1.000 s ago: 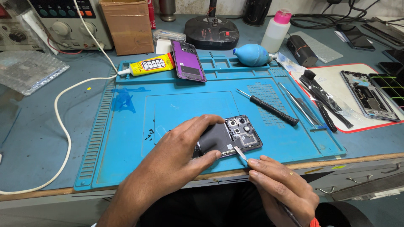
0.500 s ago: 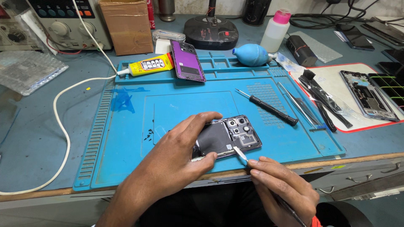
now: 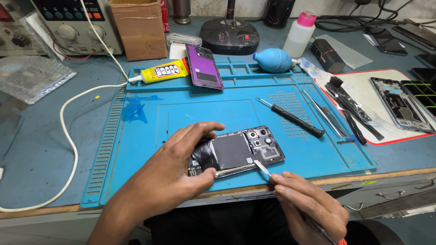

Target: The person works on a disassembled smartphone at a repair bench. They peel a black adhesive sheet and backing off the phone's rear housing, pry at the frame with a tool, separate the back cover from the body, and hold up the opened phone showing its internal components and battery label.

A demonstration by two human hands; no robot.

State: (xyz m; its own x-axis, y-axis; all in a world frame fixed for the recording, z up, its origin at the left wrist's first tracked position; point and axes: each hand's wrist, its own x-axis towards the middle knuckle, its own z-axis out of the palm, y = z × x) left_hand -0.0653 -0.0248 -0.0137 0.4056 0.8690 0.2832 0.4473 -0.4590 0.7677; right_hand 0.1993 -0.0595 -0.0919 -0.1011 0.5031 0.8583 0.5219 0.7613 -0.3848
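While the left hand [image 3: 175, 174] lies curled over the near end of an opened phone [image 3: 243, 152], its thumb and fingers are spread around the phone's edges and pressed down on it, pinning it flat to the blue work mat [image 3: 136, 149]. Just right of those fingers, the right hand [image 3: 309, 206] pinches a thin metal pry tool [image 3: 262, 168] between thumb and fingertips held close together; the flat tip touches the phone's near long edge, below the camera cluster. The phone lies on its face with the back cover off, showing a dark square coil sheet and the lenses at the end away from the left hand.

Beyond the fingers, farther up the mat, a black-handled screwdriver [image 3: 293, 118] lies at a slant, with tweezers [image 3: 324, 115] just beside it to the right. Well beyond, at the mat's far edge, rest a purple phone back cover [image 3: 204, 68], a yellow glue tube [image 3: 165, 71] to its left, and a blue air blower bulb [image 3: 274, 60] to its right. Off the mat, right of the right hand, a white pad with a red border [image 3: 363, 93] carries black tools and another phone frame [image 3: 397, 104]. A white cable [image 3: 68, 136] loops across the bench left of the left hand.
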